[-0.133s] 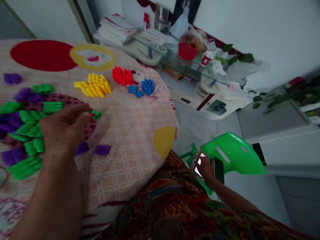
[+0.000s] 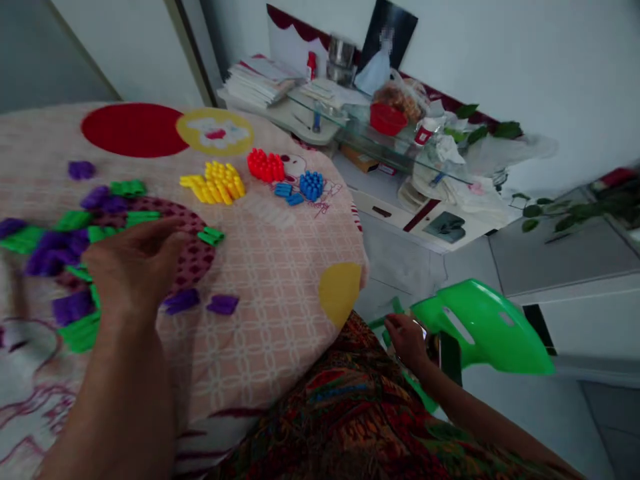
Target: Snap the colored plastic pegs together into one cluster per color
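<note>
My left hand hovers over the table with thumb and fingertips slightly apart and nothing between them. Just beyond the fingertips lies a small green clothes peg, apart from the hand. Behind and beside the wrist is a loose heap of green pegs and purple pegs, partly hidden by the hand and forearm. Two purple pieces lie nearer to me. Low on the right, my right hand rests over a lit phone on the green chair, fingers loosely stretched and holding nothing visible.
Farther along the tablecloth are grouped yellow pegs, red pegs and blue pegs. A green plastic chair stands right of the table. Behind is a cluttered glass-topped sideboard.
My left hand has let go of the green peg, which now lies apart from the fingertips. My right hand has shifted over the phone, covering most of its screen. The view has turned slightly.
</note>
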`<action>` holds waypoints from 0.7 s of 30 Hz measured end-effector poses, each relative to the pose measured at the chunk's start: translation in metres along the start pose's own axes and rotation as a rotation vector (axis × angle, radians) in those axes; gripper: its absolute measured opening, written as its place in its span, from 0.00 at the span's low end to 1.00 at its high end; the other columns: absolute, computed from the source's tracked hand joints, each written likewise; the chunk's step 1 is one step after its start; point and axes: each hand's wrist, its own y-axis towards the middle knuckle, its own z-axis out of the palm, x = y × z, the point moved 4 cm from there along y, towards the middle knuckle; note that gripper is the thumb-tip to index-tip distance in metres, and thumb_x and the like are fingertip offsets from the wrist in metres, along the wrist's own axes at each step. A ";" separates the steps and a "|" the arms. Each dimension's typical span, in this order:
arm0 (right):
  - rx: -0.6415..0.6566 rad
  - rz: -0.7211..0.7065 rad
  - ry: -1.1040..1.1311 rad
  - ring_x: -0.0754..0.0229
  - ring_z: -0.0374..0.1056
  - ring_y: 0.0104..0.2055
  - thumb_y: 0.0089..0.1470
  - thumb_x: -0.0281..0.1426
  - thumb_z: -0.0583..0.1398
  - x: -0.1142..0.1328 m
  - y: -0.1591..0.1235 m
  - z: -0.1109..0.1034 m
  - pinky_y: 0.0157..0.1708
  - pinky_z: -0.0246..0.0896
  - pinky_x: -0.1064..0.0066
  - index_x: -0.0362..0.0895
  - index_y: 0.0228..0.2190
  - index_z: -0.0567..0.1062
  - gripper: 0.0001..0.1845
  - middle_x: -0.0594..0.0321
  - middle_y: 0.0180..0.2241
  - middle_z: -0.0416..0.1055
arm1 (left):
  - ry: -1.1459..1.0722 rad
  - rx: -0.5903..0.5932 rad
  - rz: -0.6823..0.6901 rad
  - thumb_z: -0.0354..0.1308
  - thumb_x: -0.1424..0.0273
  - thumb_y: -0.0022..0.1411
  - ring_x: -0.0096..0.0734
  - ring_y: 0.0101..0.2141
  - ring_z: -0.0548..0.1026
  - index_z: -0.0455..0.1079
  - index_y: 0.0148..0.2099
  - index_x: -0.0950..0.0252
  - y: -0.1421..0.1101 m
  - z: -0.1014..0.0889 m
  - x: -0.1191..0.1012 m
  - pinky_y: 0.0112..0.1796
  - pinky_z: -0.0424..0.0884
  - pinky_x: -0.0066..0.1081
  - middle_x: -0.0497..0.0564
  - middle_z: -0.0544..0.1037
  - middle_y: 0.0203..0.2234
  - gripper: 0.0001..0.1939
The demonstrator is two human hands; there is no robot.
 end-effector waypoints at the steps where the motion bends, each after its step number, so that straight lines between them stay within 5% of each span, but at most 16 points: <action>1: 0.000 -0.107 0.117 0.58 0.72 0.31 0.59 0.36 0.56 0.026 0.007 -0.002 0.33 0.65 0.68 0.43 0.32 0.78 0.13 0.58 0.30 0.77 | 0.048 -0.002 0.007 0.60 0.60 0.57 0.34 0.33 0.79 0.78 0.49 0.65 0.001 -0.003 0.001 0.39 0.77 0.35 0.51 0.83 0.36 0.21; 5: 0.027 -0.472 0.449 0.61 0.71 0.28 0.61 0.33 0.57 0.132 0.029 -0.007 0.30 0.65 0.71 0.45 0.33 0.78 0.10 0.61 0.28 0.76 | 0.252 -0.017 0.048 0.57 0.65 0.61 0.34 0.35 0.78 0.79 0.46 0.67 0.004 -0.010 0.008 0.43 0.75 0.36 0.53 0.82 0.37 0.16; 9: 0.035 -0.749 0.561 0.62 0.70 0.27 0.60 0.31 0.59 0.197 0.042 0.002 0.29 0.63 0.71 0.44 0.33 0.77 0.07 0.62 0.26 0.75 | 0.387 -0.131 0.052 0.57 0.69 0.60 0.39 0.48 0.75 0.77 0.48 0.71 0.010 -0.025 0.026 0.53 0.69 0.39 0.58 0.80 0.45 0.17; 14: 0.100 -0.894 0.563 0.63 0.68 0.25 0.60 0.30 0.57 0.220 0.040 0.032 0.28 0.61 0.73 0.44 0.30 0.76 0.09 0.62 0.23 0.73 | 0.523 -0.217 -0.105 0.57 0.64 0.61 0.50 0.59 0.67 0.72 0.56 0.74 0.013 -0.047 0.062 0.59 0.60 0.50 0.66 0.73 0.55 0.25; 18: 0.087 -0.857 0.546 0.62 0.69 0.26 0.61 0.31 0.57 0.221 0.033 0.044 0.30 0.63 0.72 0.44 0.29 0.76 0.10 0.61 0.24 0.74 | 0.589 0.005 -0.257 0.54 0.59 0.61 0.55 0.59 0.66 0.66 0.60 0.80 0.018 -0.039 0.089 0.59 0.60 0.50 0.73 0.71 0.55 0.33; 21: -0.042 -0.814 0.568 0.60 0.72 0.31 0.60 0.34 0.57 0.222 0.065 0.029 0.35 0.67 0.70 0.44 0.35 0.77 0.10 0.59 0.29 0.77 | 0.639 0.047 -0.261 0.53 0.56 0.59 0.55 0.59 0.66 0.65 0.62 0.76 0.024 -0.030 0.093 0.59 0.60 0.49 0.70 0.70 0.57 0.36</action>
